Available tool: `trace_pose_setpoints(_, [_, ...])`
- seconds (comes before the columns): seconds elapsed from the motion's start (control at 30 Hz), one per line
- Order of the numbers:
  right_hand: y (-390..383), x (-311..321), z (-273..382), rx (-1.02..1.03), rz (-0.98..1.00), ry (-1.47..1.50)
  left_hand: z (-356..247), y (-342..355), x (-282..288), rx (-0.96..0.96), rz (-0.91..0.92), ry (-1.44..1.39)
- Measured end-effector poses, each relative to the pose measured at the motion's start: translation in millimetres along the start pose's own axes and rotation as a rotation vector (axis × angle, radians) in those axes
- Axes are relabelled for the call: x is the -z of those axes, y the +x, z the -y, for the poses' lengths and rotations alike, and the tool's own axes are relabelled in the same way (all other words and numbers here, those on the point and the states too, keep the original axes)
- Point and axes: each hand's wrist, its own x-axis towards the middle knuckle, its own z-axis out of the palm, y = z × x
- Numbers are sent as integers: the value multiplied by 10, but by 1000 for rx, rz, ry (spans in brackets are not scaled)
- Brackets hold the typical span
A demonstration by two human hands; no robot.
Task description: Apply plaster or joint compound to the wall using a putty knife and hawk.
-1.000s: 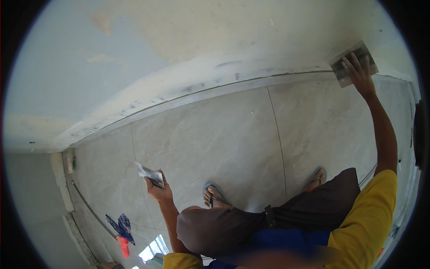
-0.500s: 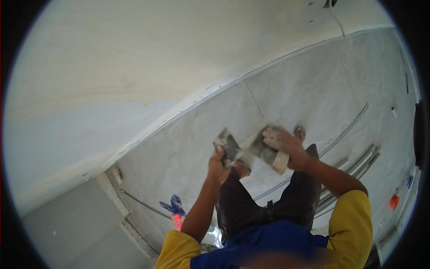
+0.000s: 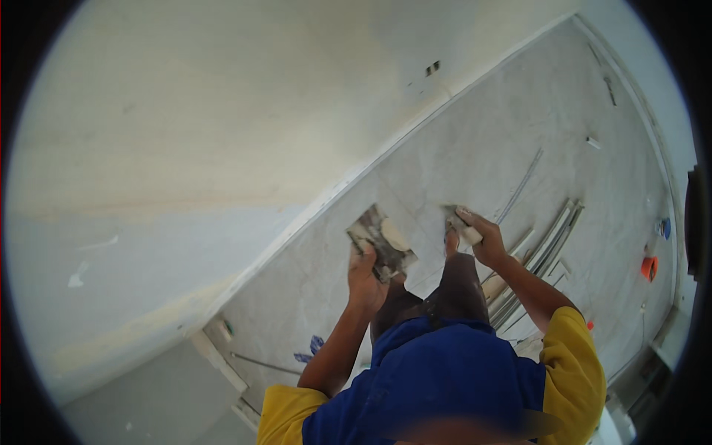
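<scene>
My left hand (image 3: 363,276) is wrapped round the edge of a flat, dark metal putty knife (image 3: 363,225). A smooth lump of cream-coloured putty (image 3: 394,234) lies on that blade, and grey smears cover the rest. To the right, my right hand (image 3: 485,239) grips a second putty knife (image 3: 470,234), with a pale part below its fingers. This one is tilted, so little of its blade shows. The two tools are apart, both held over the floor before my legs.
A plastered wall (image 3: 222,111) with cream and pale blue patches rises on the left, with a small opening (image 3: 433,69) in it. Long metal profiles (image 3: 545,248) lie on the grey floor (image 3: 475,133) to the right. Farther right stands an orange container (image 3: 649,268); blue crumpled material (image 3: 311,348) lies left.
The tools, close together before, are now separated. My right hand's knife has turned more edge-on, and the left blade shows its putty lump clearly. My view has shifted across wall and floor.
</scene>
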Motion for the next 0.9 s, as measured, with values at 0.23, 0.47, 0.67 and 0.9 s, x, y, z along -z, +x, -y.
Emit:
trace_pose_setpoints(0.23, [-108,742,430,-792,122,1882,187,126,-1018,-820,-17,289])
trace_pose_setpoints(0.47, [-203,1253,724,-477,8,1869,478,466,-1265,-1413,653,1041])
trace_pose_setpoints(0.67, [-287,1991,750,-527,-131,1039,818,357,-1239,-392,-4,1120])
trace_pose_setpoints(0.9, [-182,1886,836,566,-110,143,606,691,-1803,290,359,-22])
